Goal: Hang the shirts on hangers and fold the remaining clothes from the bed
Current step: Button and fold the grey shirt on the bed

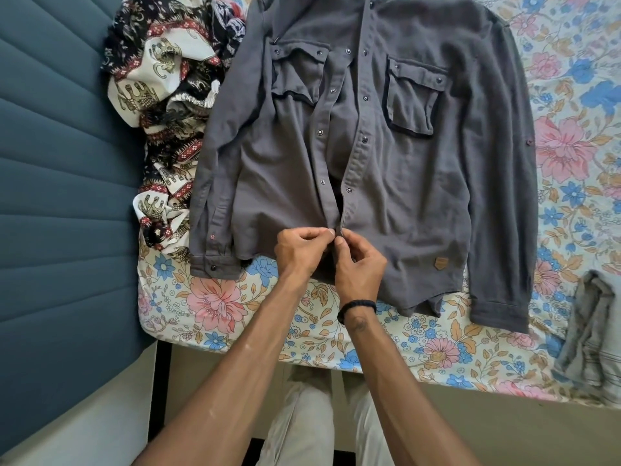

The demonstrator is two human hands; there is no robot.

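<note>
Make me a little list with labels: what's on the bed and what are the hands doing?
bed cover: flowery sheet
main item: grey shirt, lying flat, front mostly unsnapped
left hand: pinches the shirt's front edge near the hem
right hand: pinches the facing edge
beside shirt: elephant-print cloth, crumpled
near edge: grey garment, bunched up

A floral bedsheet [215, 304] is spread across the bed through the frame's middle and right. A blue padded panel [64, 163] is seen at left, with pale flooring [504, 428] below.
</note>
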